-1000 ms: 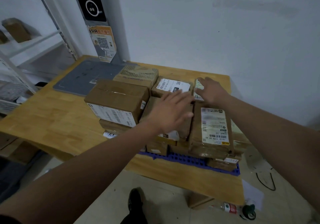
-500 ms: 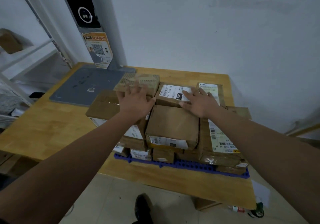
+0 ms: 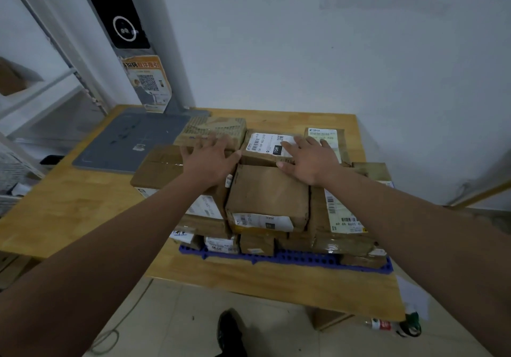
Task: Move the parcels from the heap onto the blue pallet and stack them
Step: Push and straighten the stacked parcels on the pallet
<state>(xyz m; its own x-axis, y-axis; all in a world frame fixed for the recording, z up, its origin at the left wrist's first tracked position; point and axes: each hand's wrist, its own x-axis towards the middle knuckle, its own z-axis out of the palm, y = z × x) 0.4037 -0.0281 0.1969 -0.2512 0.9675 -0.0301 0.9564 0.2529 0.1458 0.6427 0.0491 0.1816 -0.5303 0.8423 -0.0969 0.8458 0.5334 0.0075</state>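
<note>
Because the parcels [image 3: 266, 190] sit stacked in uneven layers on the blue pallet [image 3: 290, 257] at the tabletop's [image 3: 69, 204] 3 o'clock side, your left hand [image 3: 211, 160] and right hand [image 3: 309, 160], both flat and gripping nothing, could topple the front boxes toward 6 o'clock by pressing unevenly.

Brown parcels [image 3: 266, 190] — white barcode labels, blue gridded pallet [image 3: 290, 258], pale wooden table [image 3: 69, 204], grey mat [image 3: 130, 141]

Plain white wall [image 3: 331, 52], wooden table [image 3: 69, 204], pale tiled floor [image 3: 171, 329], white metal shelving [image 3: 41, 94] at left.
</note>
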